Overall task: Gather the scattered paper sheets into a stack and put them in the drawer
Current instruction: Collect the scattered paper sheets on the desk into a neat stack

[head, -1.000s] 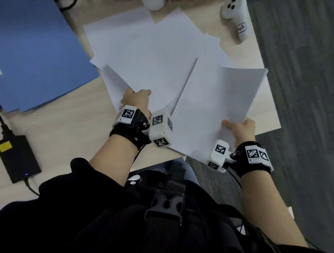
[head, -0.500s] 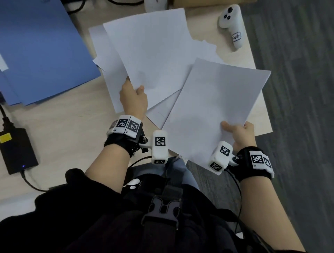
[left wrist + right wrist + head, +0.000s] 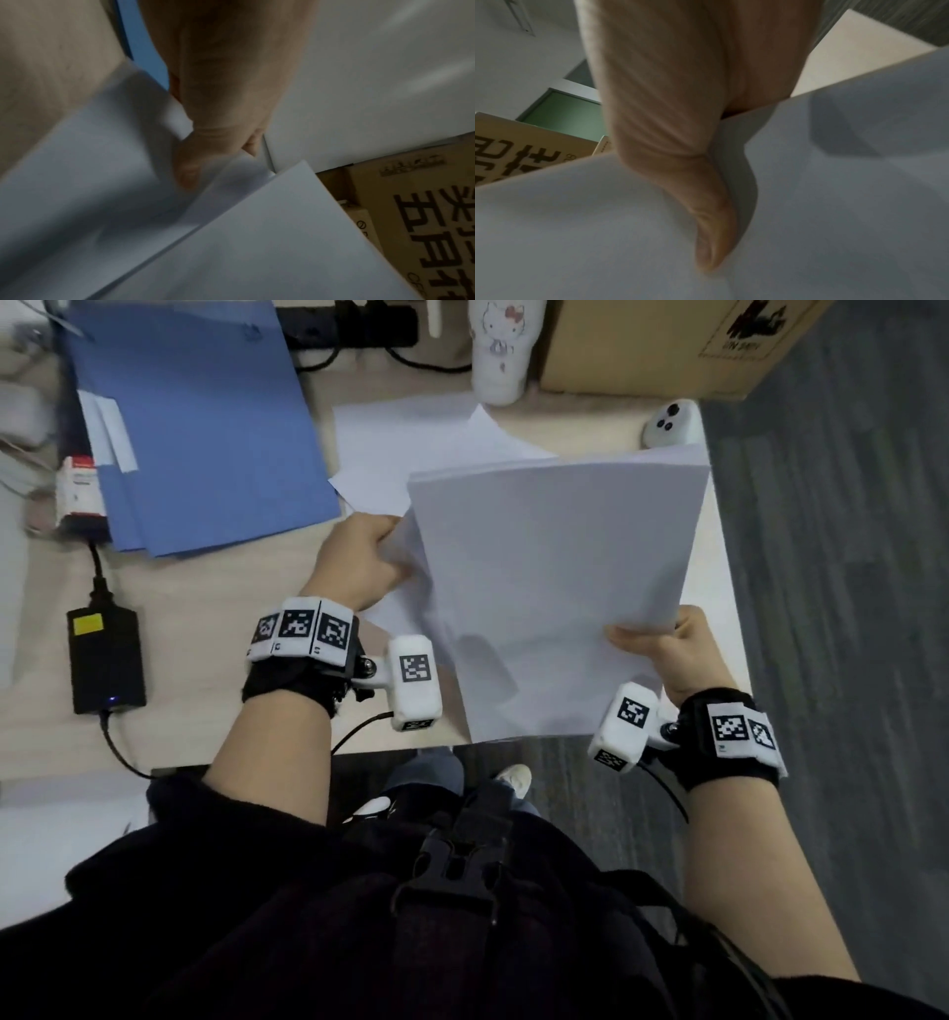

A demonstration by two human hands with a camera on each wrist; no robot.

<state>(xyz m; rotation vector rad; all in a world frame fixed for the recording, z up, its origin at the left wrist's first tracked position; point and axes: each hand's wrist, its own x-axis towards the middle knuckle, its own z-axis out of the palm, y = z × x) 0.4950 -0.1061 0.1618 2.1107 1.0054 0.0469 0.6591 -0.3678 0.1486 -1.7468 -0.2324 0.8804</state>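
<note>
Item 1, paper stack (image 3: 554, 588): I log a sheaf of white sheets held above the desk (image 3: 195, 629), its layered far edge showing, its near edge reaching the desk's front lip. All places below are given from this stack.

Item 2, right hand (image 3: 667, 654): at the stack's near right corner. I see the thumb (image 3: 706, 233) pressed on top of the sheets with the fingers hidden beneath, so the corner is pinched.

Item 3, left hand (image 3: 359, 567): at the stack's left edge. I read its fingers as curled round a loose sheet (image 3: 405, 588) that slants out from under the stack; in the left wrist view the thumb (image 3: 190, 168) lies on that sheet.

Item 4, remaining sheets (image 3: 411, 444): flat on the desk beyond the stack's far left corner, overlapping one another, partly covered by the stack.

Item 5, blue folder (image 3: 195, 418): on the desk well to the stack's left, beyond the left hand.

Item 6, white controller (image 3: 667, 426): just beyond the stack's far right corner.

Item 7, cardboard box (image 3: 657, 341): farther beyond the stack, past the controller, with printed characters on its side.

Item 8, white cartoon-cat tumbler (image 3: 500, 346): beyond the stack, just left of the box.

Item 9, black power adapter (image 3: 105, 660): far left of the stack, near the desk's front edge, cable attached.

Drawer: I cannot find it in any view.
</note>
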